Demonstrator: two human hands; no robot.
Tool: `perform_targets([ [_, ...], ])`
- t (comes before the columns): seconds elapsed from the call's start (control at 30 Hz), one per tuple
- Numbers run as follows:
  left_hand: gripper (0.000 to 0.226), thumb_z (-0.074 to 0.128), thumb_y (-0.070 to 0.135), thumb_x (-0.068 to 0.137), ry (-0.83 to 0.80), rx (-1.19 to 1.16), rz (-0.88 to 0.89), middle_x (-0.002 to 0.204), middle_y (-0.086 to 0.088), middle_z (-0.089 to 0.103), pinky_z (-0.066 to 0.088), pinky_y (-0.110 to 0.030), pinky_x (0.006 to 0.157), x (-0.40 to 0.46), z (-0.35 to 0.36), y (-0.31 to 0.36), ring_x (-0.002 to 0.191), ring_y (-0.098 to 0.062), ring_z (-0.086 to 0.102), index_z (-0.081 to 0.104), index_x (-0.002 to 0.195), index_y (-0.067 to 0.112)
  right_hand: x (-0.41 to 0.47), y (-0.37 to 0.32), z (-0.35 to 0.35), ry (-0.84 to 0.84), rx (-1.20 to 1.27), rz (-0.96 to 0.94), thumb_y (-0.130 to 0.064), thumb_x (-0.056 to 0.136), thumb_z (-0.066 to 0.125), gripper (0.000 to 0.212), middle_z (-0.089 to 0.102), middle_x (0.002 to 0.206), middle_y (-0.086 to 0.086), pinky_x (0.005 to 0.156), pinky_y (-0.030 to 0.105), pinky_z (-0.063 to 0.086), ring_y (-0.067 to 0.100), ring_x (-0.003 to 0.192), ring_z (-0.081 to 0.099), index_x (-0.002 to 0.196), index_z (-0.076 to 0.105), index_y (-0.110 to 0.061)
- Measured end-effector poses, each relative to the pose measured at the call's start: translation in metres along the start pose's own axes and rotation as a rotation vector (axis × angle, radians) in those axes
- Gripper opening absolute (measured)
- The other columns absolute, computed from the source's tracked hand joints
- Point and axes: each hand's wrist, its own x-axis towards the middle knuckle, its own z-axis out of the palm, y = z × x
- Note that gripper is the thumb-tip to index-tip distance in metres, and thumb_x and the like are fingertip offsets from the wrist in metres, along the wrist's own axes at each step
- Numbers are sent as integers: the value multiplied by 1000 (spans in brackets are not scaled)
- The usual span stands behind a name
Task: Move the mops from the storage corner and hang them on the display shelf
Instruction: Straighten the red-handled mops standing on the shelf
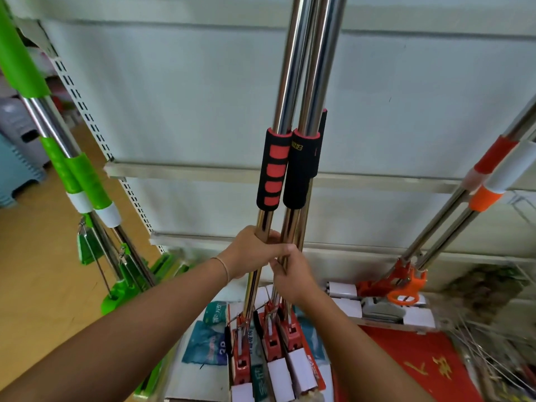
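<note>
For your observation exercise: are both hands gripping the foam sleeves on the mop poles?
No, the left hand and right hand grip bare metal below the foam sleeves.

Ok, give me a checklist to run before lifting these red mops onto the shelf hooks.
1. Left hand closed on the left steel pole: ok.
2. Right hand closed on the neighbouring poles: ok.
3. Poles bunched, foam grips side by side: ok.
4. Red mop heads free of the packets below: cannot tell.
5. Green mops and orange mops stand apart from the bundle: ok.
6. Hook or top ends of the poles: out of frame, cannot tell.
</note>
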Motion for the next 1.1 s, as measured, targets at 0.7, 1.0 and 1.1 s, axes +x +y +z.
perform_targets([
  [0.7,32,81,45,72,-31,12,10,89,-23,70,52,-30,68,24,-1,-10,68,-19,59,77,84,16,-2,105,-17,22,-125,335,-16,91,66,15,63,95,1,68,22,52,14,88,63,96,55,-25],
  [1.0,32,81,38,74,9,5,-10,87,-25,69,58,-42,77,23,3,-10,75,-36,65,75,85,8,48,150,15,-56,-159,453,-29,84,71,21,71,96,-1,71,33,57,12,83,65,103,63,-24],
  [1.1,26,80,38,75,17,18,-5,83,-15,73,58,-49,81,23,5,-11,82,-33,69,76,83,14,55,159,33,-50,-174,444,-27,86,69,6,70,80,-2,63,31,57,11,73,67,86,64,-25],
])
